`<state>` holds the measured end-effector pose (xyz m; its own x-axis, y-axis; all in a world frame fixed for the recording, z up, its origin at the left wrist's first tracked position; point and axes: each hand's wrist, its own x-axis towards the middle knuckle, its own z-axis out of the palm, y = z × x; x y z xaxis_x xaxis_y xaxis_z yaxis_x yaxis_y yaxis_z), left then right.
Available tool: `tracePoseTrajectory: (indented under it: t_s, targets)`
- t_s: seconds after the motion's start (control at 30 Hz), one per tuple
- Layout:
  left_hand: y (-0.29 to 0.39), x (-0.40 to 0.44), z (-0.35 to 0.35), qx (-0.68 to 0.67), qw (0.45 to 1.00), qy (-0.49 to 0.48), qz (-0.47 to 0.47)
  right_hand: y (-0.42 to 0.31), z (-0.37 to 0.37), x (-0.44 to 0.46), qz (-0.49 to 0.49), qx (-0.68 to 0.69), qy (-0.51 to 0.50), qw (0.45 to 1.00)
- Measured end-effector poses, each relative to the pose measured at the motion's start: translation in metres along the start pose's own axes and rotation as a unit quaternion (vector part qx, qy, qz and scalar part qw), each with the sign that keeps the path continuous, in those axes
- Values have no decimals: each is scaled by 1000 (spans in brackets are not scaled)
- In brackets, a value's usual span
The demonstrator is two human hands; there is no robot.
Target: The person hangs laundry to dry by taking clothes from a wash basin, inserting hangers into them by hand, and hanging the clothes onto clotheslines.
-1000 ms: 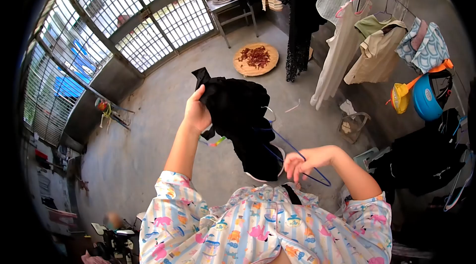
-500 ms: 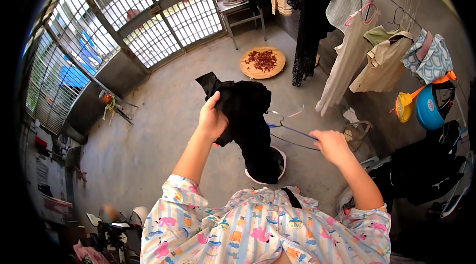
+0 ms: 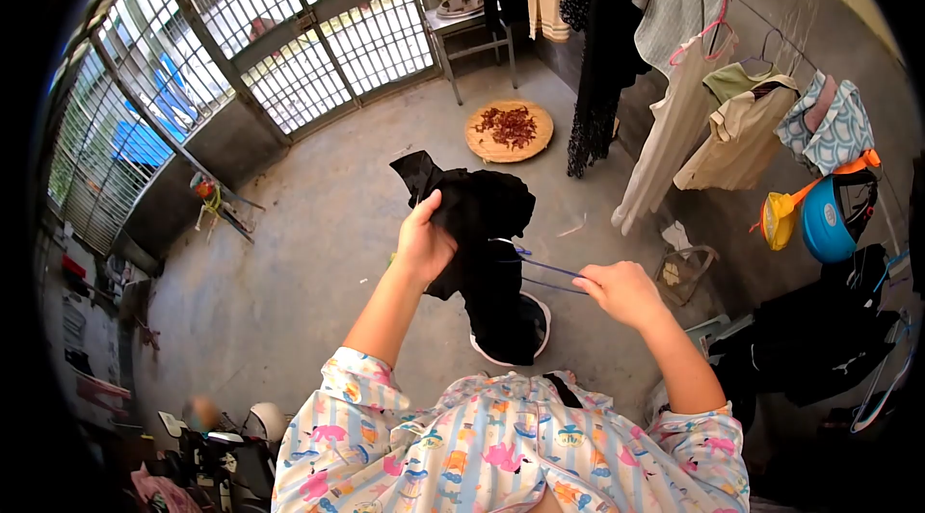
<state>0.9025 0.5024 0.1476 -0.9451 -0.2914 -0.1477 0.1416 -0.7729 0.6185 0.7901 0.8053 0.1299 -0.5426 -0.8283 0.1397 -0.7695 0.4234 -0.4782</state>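
Garment (image 3: 482, 205), black and bunched, is held up in front of the body, above the floor (image 3: 318, 253), by the left hand (image 3: 427, 241). It is pinched there, with the thumb laid over the cloth and the fingers mostly hidden. By the right hand (image 3: 623, 291), the hanger (image 3: 554, 268) is gripped at its near end, with thumb and curled fingers pressed together on the wire.

What has just changed is the gap: half a second ago the hook was seen clear of the cloth's right edge, and now the hook end is overlapped with the cloth. A second ago the hanger was hung lower from loosely bent fingers; a firmer hold has since been taken. For the work in hand, this is judged to mean that hanger and cloth are being brought together rather than merely carried. Whether an opening in the cloth has been entered cannot be told, since the folds are too dark. Below, the lower part of the cloth is overlapped with a white rim (image 3: 548, 325).
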Motion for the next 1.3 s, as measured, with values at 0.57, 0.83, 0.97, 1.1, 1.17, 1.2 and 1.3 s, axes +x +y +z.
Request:
tracePoseTrajectory:
  t_s: [0.57, 0.83, 0.97, 1.1, 1.17, 1.2, 1.3]
  targets:
    - [56, -55, 193, 912, 273, -96, 290, -29, -21, 21, -50, 387, 379, 839]
    - [100, -21, 164, 849, 353, -169, 354, 69, -51, 44, -19, 486, 206, 849]
    - [103, -31, 170, 850, 369, -185, 328, 104, 20, 78, -50, 414, -10, 909]
    - [102, -32, 167, 857, 368, -170, 317, 41, 66, 81, -71, 469, -137, 870]
    - [108, -32, 155, 861, 367, -155, 316, 59, 84, 87, -8, 508, -212, 835]
    - [113, -32, 146, 862, 368, -142, 317, 62, 73, 88, 41, 514, -176, 838]
    - [122, -36, 127, 883, 360, -102, 285, 113, 53, 111, 24, 451, 59, 890]
